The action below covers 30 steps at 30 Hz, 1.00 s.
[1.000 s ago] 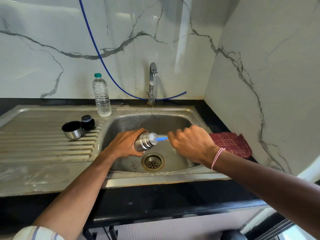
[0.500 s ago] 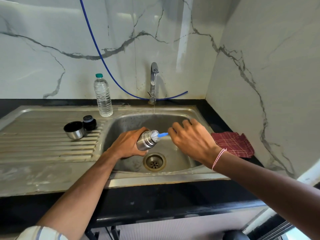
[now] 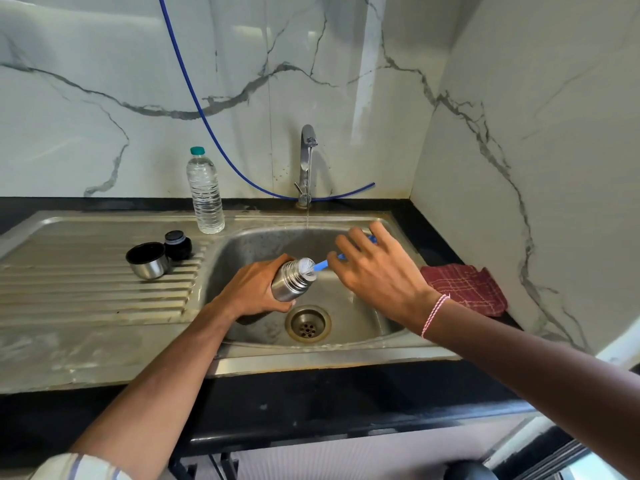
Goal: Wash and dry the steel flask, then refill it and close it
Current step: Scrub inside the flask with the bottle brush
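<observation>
A pale marble wall (image 3: 104, 81) with grey veins fills the upper half of the view and turns a corner at 2 o'clock. Below it a black table (image 3: 311, 403) carries a steel sink (image 3: 311, 365), with its ribbed drainboard (image 3: 86, 289) at 9 o'clock of the basin. Two bare forearms reach in from 6 and 4 o'clock. A thin blue hose (image 3: 194, 91) hangs down the wall and loops behind the tap (image 3: 306, 161) at 12 o'clock, from which a thin stream of water (image 3: 307, 216) falls into the basin. A dark red checked cloth (image 3: 464, 289) lies crumpled on the table at 3 o'clock of the basin. A clear plastic water bottle (image 3: 205, 192) with a green cap stands upright at 11 o'clock, on the sink's back rim. The left hand (image 3: 254, 291) wraps its curled fingers round the steel flask (image 3: 289, 284), held over the basin just above the drain (image 3: 307, 323), tilted with its open mouth towards 2 o'clock. The right hand (image 3: 377, 271), fingers spread and nearly straight, holds the blue handle of a brush (image 3: 322, 264) beneath its fingertips; the thumb is hidden. The white bristles sit in the flask's mouth. On the drainboard at 10 o'clock a steel cup (image 3: 148, 263) stands with its open side up, touching a black stopper (image 3: 177, 244). A pink and white thread (image 3: 434, 313) circles the right wrist.
</observation>
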Each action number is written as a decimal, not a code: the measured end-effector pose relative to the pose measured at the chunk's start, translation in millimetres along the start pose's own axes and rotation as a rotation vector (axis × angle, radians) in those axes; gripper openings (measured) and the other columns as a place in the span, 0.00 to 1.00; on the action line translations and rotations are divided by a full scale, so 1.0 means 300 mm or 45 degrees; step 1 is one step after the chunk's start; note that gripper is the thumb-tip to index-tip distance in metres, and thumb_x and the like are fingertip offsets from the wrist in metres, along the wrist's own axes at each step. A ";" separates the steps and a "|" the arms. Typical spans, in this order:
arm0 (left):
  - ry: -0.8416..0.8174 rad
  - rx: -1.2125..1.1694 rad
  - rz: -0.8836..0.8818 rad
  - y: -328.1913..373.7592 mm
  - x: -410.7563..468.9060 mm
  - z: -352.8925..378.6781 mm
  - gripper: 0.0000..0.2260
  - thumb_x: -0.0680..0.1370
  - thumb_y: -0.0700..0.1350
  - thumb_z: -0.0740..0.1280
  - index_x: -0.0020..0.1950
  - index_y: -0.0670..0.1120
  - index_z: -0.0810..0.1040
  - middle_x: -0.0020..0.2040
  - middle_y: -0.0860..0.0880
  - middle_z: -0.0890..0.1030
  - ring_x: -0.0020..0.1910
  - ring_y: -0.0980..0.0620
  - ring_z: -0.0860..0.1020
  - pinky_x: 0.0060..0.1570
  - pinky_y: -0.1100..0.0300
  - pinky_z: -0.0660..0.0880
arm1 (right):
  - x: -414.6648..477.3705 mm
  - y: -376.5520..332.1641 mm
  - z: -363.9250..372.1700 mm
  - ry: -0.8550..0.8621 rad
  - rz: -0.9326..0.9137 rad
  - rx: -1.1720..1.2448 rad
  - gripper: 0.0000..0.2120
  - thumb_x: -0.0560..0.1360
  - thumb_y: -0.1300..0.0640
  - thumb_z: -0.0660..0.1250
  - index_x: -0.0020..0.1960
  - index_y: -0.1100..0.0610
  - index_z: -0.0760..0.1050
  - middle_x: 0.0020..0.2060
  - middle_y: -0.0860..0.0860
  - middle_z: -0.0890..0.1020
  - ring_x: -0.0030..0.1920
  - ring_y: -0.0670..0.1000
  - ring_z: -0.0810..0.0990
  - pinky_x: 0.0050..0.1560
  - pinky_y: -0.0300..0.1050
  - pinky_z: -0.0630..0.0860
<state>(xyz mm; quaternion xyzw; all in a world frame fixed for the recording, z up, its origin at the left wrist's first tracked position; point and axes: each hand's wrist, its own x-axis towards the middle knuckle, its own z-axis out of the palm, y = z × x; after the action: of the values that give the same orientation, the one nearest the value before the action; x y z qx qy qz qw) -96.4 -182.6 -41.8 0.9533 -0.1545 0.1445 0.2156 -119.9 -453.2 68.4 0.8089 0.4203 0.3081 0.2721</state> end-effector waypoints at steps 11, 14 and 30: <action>-0.022 0.132 0.067 -0.003 -0.006 -0.004 0.33 0.64 0.58 0.78 0.67 0.59 0.70 0.54 0.58 0.82 0.45 0.58 0.80 0.45 0.58 0.78 | -0.002 -0.012 -0.029 -0.431 0.045 0.362 0.12 0.84 0.58 0.53 0.58 0.56 0.75 0.41 0.51 0.79 0.34 0.54 0.74 0.32 0.47 0.65; -0.051 0.178 0.081 -0.004 -0.005 -0.001 0.34 0.65 0.58 0.78 0.68 0.57 0.71 0.56 0.57 0.82 0.46 0.58 0.79 0.47 0.59 0.78 | 0.017 0.020 -0.012 -0.601 0.179 0.672 0.12 0.84 0.53 0.57 0.59 0.55 0.78 0.38 0.48 0.76 0.38 0.52 0.77 0.41 0.50 0.77; 0.006 0.061 -0.001 -0.001 0.000 -0.008 0.35 0.63 0.59 0.79 0.67 0.59 0.70 0.55 0.58 0.83 0.45 0.59 0.79 0.44 0.63 0.74 | 0.005 0.003 0.006 -0.044 -0.004 0.049 0.10 0.83 0.55 0.60 0.44 0.55 0.75 0.29 0.50 0.73 0.25 0.50 0.63 0.27 0.46 0.60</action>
<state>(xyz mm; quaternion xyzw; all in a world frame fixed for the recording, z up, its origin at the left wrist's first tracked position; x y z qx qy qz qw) -96.7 -181.2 -40.0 0.9579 -0.1501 0.1504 0.1931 -117.6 -452.8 68.4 0.8185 0.4227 0.2856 0.2643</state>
